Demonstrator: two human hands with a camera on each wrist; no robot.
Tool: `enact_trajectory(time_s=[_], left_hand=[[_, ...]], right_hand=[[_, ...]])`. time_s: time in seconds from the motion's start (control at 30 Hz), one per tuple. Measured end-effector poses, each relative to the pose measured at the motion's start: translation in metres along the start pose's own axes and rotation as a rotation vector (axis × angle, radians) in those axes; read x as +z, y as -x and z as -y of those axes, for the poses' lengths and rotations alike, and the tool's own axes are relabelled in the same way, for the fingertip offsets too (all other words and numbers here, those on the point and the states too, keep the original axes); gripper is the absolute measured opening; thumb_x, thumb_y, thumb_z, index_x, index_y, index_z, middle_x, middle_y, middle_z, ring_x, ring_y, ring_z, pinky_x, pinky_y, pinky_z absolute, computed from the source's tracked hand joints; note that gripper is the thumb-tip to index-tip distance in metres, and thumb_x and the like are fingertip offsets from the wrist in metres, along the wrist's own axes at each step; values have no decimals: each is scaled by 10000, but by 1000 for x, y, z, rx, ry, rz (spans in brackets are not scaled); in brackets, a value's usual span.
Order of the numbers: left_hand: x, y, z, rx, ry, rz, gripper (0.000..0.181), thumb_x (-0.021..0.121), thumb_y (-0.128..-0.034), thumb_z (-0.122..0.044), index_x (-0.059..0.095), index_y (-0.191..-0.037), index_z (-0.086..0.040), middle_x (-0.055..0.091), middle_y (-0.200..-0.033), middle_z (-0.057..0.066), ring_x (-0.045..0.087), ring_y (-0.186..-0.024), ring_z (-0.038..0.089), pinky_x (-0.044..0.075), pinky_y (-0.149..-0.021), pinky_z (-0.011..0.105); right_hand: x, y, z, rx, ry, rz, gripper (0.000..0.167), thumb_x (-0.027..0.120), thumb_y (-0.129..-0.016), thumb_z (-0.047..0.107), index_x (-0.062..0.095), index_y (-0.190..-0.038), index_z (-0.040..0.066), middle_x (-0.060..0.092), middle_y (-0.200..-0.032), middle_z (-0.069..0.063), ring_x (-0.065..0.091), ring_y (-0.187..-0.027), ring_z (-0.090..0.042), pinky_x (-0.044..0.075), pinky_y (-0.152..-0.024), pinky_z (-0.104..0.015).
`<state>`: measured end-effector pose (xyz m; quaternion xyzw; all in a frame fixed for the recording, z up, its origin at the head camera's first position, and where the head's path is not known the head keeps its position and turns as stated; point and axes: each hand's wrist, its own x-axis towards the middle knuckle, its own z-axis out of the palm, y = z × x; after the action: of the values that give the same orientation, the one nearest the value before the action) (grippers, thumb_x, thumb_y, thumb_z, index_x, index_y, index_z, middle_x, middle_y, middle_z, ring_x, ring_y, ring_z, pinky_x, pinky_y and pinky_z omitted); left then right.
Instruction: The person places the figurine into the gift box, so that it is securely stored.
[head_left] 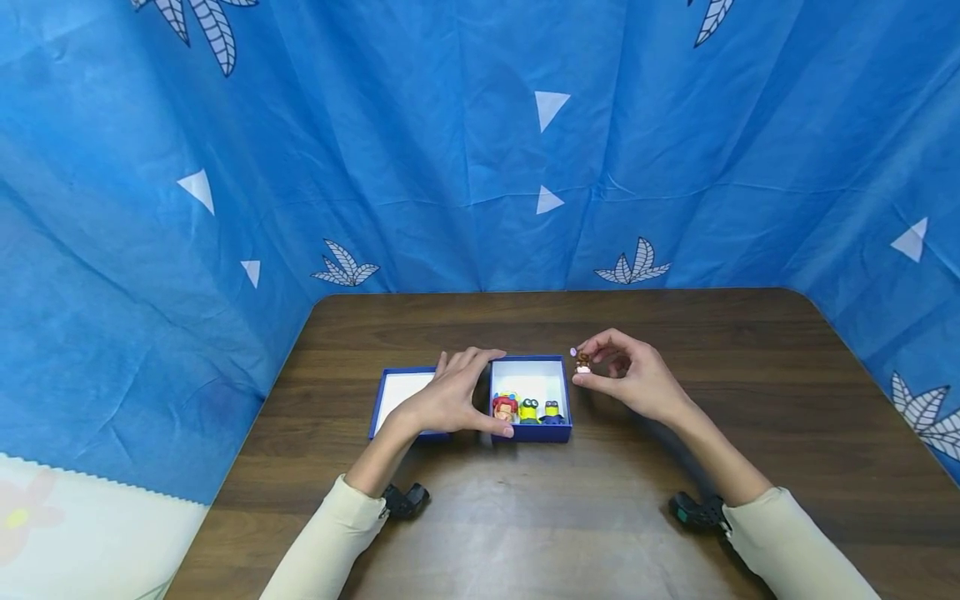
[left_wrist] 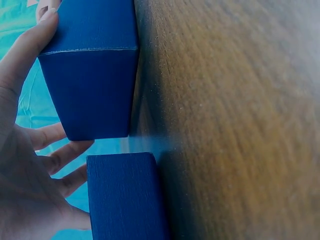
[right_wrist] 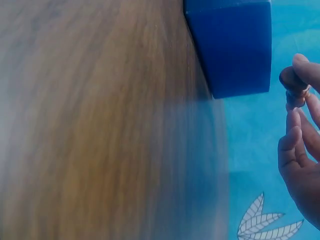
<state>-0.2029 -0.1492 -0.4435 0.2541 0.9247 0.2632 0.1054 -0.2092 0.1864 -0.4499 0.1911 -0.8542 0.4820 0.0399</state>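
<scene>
An open blue box (head_left: 532,434) with a white inside stands at the middle of the table. Inside it, along the near wall, are a red-haired figurine (head_left: 505,407) and two yellow-and-blue minion figurines (head_left: 528,410). My left hand (head_left: 448,398) grips the box at its left side, thumb on the near wall and index finger at the far corner. Just right of the box, my right hand (head_left: 637,379) pinches a small brown-and-white figurine (head_left: 582,365) between thumb and fingers. In the right wrist view this figurine (right_wrist: 291,80) is held off the table, apart from the box.
Left of the box lies its blue lid (head_left: 397,392), white inside up and partly hidden under my left hand. The dark wooden table (head_left: 712,350) reaches back to a blue patterned curtain (head_left: 465,167), which also hangs at both sides.
</scene>
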Motion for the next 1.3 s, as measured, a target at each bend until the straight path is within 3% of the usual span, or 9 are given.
enact_trajectory(time_s=[0.27, 0.4, 0.67, 0.87, 1.1, 1.3], left_hand=[[1, 0, 0, -7, 3, 9, 1200, 903, -736, -703, 332, -1683, -238, 463, -1610, 64, 326, -1591, 336, 8, -1314, 771], [2, -1, -1, -2, 6, 8, 1202, 901, -735, -708, 327, -1685, -245, 471, -1595, 58, 337, -1582, 330, 10, -1311, 775], [1, -1, -2, 11, 6, 9, 1206, 896, -740, -714, 319, -1687, -242, 470, -1591, 56, 342, -1580, 331, 19, -1307, 782], [1, 0, -2, 14, 12, 12, 1197, 891, -748, -711, 321, -1686, -233, 469, -1586, 55, 342, -1578, 337, 23, -1303, 789], [0, 0, 0, 14, 11, 12, 1197, 888, -753, -712, 312, -1690, -241, 442, -1620, 50, 323, -1593, 335, 24, -1305, 785], [1, 0, 1, 16, 12, 9, 1197, 894, -750, -705, 319, -1687, -232, 437, -1633, 53, 316, -1600, 337, 28, -1300, 793]], right_hand=[[15, -6, 6, -16, 40, 30, 359, 933, -862, 342, 709, -1127, 250, 758, -1132, 55, 593, -961, -160, 479, -663, -252], [23, -10, 9, -43, 45, 38, 357, 941, -853, 328, 712, -1114, 249, 742, -1129, 56, 603, -957, -189, 479, -658, -258], [35, -17, 10, -48, 76, 68, 332, 972, -806, 346, 750, -1031, 247, 536, -1258, -22, 430, -1248, -262, 454, -914, -444], [43, -19, 8, -12, 102, 104, 328, 973, -806, 352, 754, -1026, 245, 496, -1291, -43, 404, -1268, -269, 450, -981, -450], [48, -21, 18, -31, 247, 124, 311, 979, -798, 341, 770, -992, 218, 512, -1304, -82, 418, -1262, -332, 424, -999, -554], [51, -23, 27, 20, 350, 156, 314, 977, -797, 368, 788, -988, 206, 567, -1351, -111, 463, -1300, -364, 471, -1053, -616]])
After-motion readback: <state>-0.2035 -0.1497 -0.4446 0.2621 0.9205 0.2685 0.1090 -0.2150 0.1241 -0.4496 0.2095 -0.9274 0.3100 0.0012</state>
